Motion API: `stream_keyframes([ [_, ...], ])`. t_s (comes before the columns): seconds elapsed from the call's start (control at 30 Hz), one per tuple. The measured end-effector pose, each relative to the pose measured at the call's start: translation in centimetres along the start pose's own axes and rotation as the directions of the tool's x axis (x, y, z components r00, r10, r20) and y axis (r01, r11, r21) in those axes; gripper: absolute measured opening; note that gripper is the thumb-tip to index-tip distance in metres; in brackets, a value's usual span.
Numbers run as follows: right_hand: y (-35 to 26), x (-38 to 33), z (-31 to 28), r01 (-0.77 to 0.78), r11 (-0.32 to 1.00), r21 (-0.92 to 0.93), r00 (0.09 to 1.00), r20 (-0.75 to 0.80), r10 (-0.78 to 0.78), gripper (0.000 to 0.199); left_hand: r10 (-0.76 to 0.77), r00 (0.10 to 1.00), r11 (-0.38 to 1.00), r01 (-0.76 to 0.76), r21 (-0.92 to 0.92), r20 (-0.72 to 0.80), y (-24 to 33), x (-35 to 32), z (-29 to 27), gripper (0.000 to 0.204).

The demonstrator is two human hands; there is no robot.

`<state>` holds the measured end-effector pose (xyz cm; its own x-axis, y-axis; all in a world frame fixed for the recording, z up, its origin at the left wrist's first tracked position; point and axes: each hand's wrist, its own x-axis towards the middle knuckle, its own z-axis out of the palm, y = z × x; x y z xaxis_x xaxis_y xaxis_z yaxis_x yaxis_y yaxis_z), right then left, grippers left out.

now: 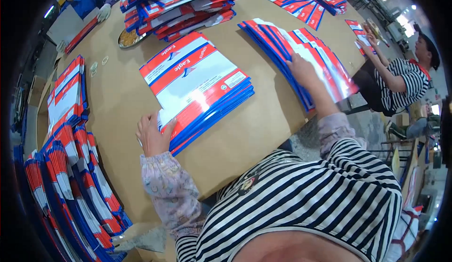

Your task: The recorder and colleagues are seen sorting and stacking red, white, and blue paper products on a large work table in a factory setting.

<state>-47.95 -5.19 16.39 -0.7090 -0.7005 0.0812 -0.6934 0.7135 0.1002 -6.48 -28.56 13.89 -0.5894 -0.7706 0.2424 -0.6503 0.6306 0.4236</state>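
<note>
A neat stack of flat red, white and blue printed packets lies on the table before me. My left hand rests at its near left corner, fingers apart along the edge and thumb on the top packet. To the right, a row of overlapping packets of the same kind is fanned toward the table edge. My right hand has its fingers closed on packets in this fan; its thumb is mostly hidden. The fan's near right end is blurred.
A tall pile of packets stands at the back beside a round dish. More bundles line the left side. Rubber bands lie on the cardboard-coloured table. Co-workers sit at the far left and right.
</note>
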Motion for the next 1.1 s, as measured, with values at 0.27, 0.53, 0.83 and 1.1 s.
stream_keyframes([
  [0.27, -10.1, -1.5, -5.2, 0.523, 0.827, 0.207, 0.851, -0.171, -0.496, 0.064, 0.037, 0.994, 0.995, -0.046, -0.092, -0.101, -1.6, -0.1, 0.1, 0.044],
  [0.53, -23.1, -5.0, -2.1, 0.888, 0.317, 0.332, 0.372, -0.114, -0.921, 0.091, 0.000, 0.989, 0.999, -0.007, -0.044, -0.148, -0.7, 0.1, 0.1, 0.025],
  [0.83, -24.0, -5.8, -1.6, 0.902, 0.340, 0.264, 0.387, -0.152, -0.909, 0.092, 0.002, 0.989, 0.992, -0.021, -0.121, -0.150, -0.7, 0.2, -0.4, 0.024],
  [1.1, -22.5, -5.6, -3.4, 0.933, 0.298, 0.204, 0.315, -0.058, -0.947, 0.072, -0.009, 0.994, 0.951, -0.025, -0.309, -0.110, -0.2, 0.4, -1.0, 0.016],
])
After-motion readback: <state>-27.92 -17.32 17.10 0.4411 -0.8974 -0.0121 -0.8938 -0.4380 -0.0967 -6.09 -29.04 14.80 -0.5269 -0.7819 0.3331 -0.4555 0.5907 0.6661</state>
